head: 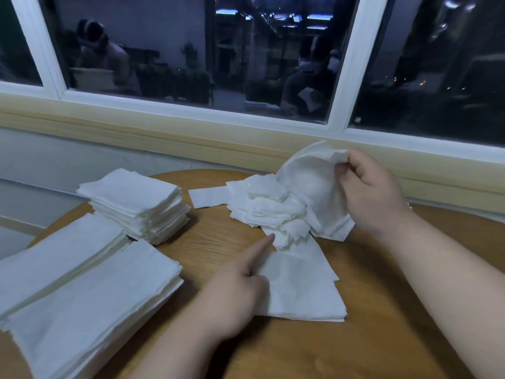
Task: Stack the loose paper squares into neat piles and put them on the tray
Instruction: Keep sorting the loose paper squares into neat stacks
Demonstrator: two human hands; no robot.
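The right hand [374, 192] grips a curled bunch of lifted sheets [308, 184] by the upper edge, fingers and thumb pinched over the paper, and holds it raised off the bench [382, 337]. Just left of and below that hand lies the loose heap [262, 209] of paper squares, crumpled and overlapping, and it touches the bunch's lower end. The left hand [235, 294] rests on the left edge of a small flat pile [303, 288]. Its forefinger is stretched out with the tip at the heap's near edge. The other fingers are curled under, and I cannot tell whether they pinch the pile. The heap lies straight ahead of that forefinger, between the two hands. The flat pile sits below the right hand, toward the person, so the bunch would probably come down and inward to reach it. Farther left of the left hand stand a tall stack [134, 201] and broad piles [82, 296]. No tray is in view.
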